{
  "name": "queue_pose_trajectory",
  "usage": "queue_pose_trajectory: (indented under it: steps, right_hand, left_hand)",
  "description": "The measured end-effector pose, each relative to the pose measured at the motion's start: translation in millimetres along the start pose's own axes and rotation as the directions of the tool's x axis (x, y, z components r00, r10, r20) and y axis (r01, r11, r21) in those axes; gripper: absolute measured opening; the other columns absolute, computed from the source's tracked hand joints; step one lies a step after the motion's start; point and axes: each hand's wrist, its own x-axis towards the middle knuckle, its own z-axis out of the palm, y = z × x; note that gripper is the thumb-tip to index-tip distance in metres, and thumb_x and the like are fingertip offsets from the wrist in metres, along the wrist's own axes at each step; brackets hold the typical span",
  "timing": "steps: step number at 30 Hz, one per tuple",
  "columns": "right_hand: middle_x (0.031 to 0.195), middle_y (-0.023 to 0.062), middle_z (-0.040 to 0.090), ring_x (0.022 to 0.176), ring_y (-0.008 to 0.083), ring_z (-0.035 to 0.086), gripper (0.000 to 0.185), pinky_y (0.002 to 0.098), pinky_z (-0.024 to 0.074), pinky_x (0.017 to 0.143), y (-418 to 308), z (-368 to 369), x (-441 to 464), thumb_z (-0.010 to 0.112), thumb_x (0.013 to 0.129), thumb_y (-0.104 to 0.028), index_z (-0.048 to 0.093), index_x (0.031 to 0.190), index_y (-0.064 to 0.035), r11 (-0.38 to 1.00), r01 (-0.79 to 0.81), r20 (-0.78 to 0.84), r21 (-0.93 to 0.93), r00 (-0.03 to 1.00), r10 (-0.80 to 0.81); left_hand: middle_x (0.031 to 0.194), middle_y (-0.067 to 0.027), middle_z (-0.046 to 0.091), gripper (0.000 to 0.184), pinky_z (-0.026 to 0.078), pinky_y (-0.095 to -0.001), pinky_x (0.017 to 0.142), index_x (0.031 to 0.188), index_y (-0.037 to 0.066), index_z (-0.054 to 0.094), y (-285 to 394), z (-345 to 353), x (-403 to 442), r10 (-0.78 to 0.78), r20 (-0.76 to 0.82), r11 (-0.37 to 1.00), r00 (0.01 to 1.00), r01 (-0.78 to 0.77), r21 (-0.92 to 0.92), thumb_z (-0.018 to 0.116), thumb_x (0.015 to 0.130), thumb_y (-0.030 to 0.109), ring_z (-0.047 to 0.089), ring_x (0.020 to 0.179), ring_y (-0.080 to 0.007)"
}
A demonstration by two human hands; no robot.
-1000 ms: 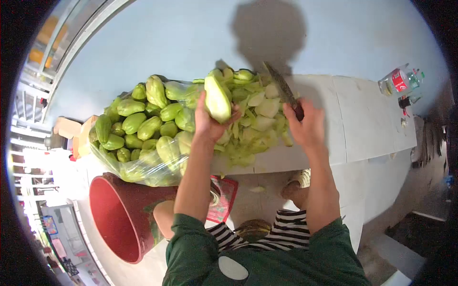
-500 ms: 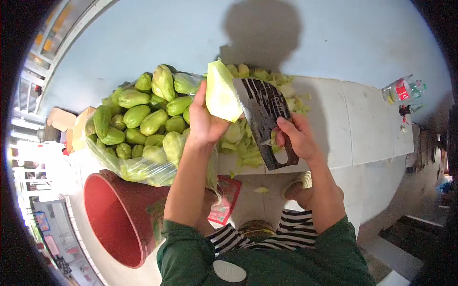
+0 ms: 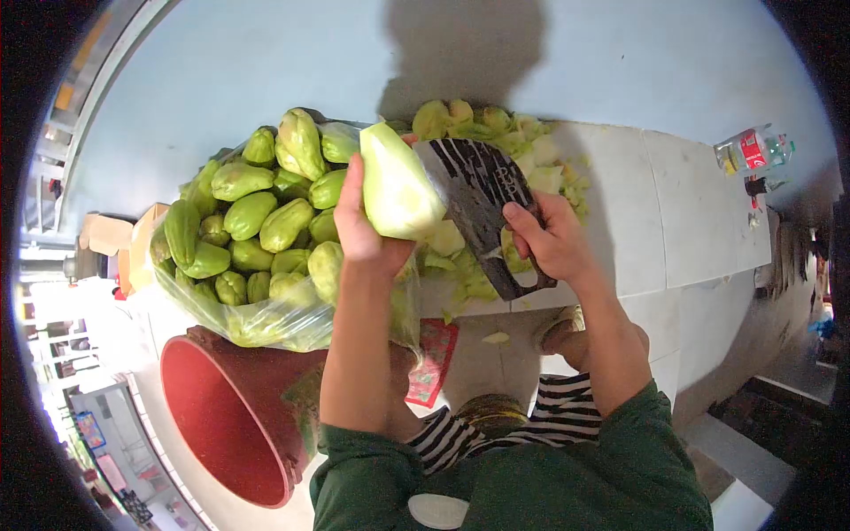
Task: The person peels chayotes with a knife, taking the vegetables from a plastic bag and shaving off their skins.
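A pale peeled chayote (image 3: pixel 398 186) is in my left hand (image 3: pixel 372 234), its fingers wrapped round the left side and underneath. My right hand (image 3: pixel 551 237) grips the handle of a wide dark blade (image 3: pixel 482 190) with a cut-out, its flat side facing me. The blade's left edge is at the chayote's right side. To the left, a clear plastic bag (image 3: pixel 279 323) holds several unpeeled green chayotes (image 3: pixel 252 215). Behind and below the blade, green peelings (image 3: pixel 531 150) lie spread on the tiled ledge (image 3: pixel 620 212).
A red bucket (image 3: pixel 212 416) lies tilted below the bag. Plastic bottles (image 3: pixel 753 152) lie at the ledge's right end, by the wall. A cardboard box (image 3: pixel 142 243) stands at the far left. Below is a red-patterned item (image 3: pixel 432 363) on the floor.
The blade has turned from edge-on to flat-side view and come left against the chayote. The chayote in my left hand has shifted slightly left and tilted.
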Motion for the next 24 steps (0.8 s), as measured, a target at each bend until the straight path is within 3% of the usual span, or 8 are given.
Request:
queue_pose_trajectory:
  steps: [2, 6, 12, 14, 18, 21, 24]
  right_hand:
    - [0.054, -0.0015, 0.049, 0.05, 0.0088, 0.046, 0.037, 0.0289, 0.0373, 0.048, 1, -1, 2, 0.057, 0.092, -0.036, 0.054, 0.073, -0.0041, 1.0, 0.003, 0.015, -0.027, 1.0, -0.003]
    - [0.053, -0.001, 0.048, 0.05, 0.0093, 0.046, 0.038, 0.0289, 0.0373, 0.048, -3, -2, 3, 0.057, 0.092, -0.037, 0.053, 0.073, -0.0042, 0.999, 0.005, 0.019, -0.04, 1.0, -0.005]
    - [0.052, -0.0002, 0.048, 0.049, 0.0101, 0.045, 0.038, 0.0291, 0.0371, 0.048, 4, -10, 6, 0.057, 0.092, -0.036, 0.054, 0.073, -0.0037, 0.997, 0.016, 0.031, -0.071, 0.999, -0.014]
    - [0.052, -0.0005, 0.048, 0.049, 0.0099, 0.045, 0.037, 0.0292, 0.0369, 0.048, 3, -11, 7, 0.057, 0.092, -0.036, 0.054, 0.073, -0.0035, 0.995, 0.041, 0.032, -0.089, 0.999, -0.038]
    - [0.052, -0.0003, 0.048, 0.05, 0.0098, 0.046, 0.038, 0.0294, 0.0369, 0.048, 0, -14, 4, 0.057, 0.092, -0.036, 0.054, 0.072, -0.0036, 0.997, 0.018, 0.03, -0.074, 0.999, -0.016]
    - [0.053, 0.0002, 0.048, 0.051, 0.0101, 0.045, 0.038, 0.0296, 0.0369, 0.048, -4, -13, 4, 0.058, 0.091, -0.036, 0.054, 0.072, -0.0034, 1.0, -0.005, 0.029, -0.017, 1.0, 0.005]
    - [0.054, 0.0, 0.048, 0.051, 0.0097, 0.045, 0.038, 0.0293, 0.0366, 0.048, -1, -13, 5, 0.058, 0.091, -0.037, 0.054, 0.072, -0.0035, 1.0, 0.018, 0.024, -0.011, 1.0, -0.018]
  left_hand:
    - [0.114, -0.0134, 0.06, 0.057, 0.049, -0.0415, 0.086, 0.128, 0.0, 0.049, 3, -3, 1, 0.004, -0.009, 0.998, 1.0, -0.005, -0.055, 0.035, 0.097, 0.046, 0.06, 0.099, -0.0276]
    - [0.113, -0.0137, 0.061, 0.057, 0.049, -0.0416, 0.086, 0.127, -0.001, 0.049, 4, -10, 4, -0.031, 0.067, 0.996, 0.997, 0.037, -0.078, 0.036, 0.097, 0.046, 0.06, 0.099, -0.0275]
    - [0.11, -0.0134, 0.062, 0.055, 0.051, -0.0412, 0.082, 0.125, 0.0, 0.051, 5, -9, 9, -0.057, 0.129, 0.996, 0.99, 0.066, -0.068, 0.037, 0.097, 0.045, 0.062, 0.094, -0.0272]
    - [0.108, -0.0129, 0.062, 0.054, 0.053, -0.0444, 0.079, 0.125, 0.002, 0.051, 6, -2, 8, -0.055, 0.042, 0.997, 0.998, 0.057, -0.052, 0.037, 0.096, 0.045, 0.063, 0.092, -0.0278]
    - [0.108, -0.0129, 0.062, 0.054, 0.055, -0.0479, 0.075, 0.125, 0.003, 0.051, 3, -7, 9, -0.05, 0.051, 0.999, 0.997, 0.05, 0.003, 0.037, 0.096, 0.046, 0.063, 0.092, -0.0283]
    - [0.109, -0.013, 0.062, 0.055, 0.055, -0.0491, 0.073, 0.125, 0.003, 0.05, 1, -7, 10, -0.024, 0.13, 0.999, 0.991, 0.028, -0.03, 0.037, 0.095, 0.047, 0.064, 0.09, -0.0287]
    - [0.108, -0.0133, 0.062, 0.055, 0.055, -0.0459, 0.075, 0.125, 0.003, 0.051, 0, 1, 10, -0.015, 0.056, 0.999, 0.998, 0.018, -0.05, 0.037, 0.096, 0.047, 0.064, 0.089, -0.0285]
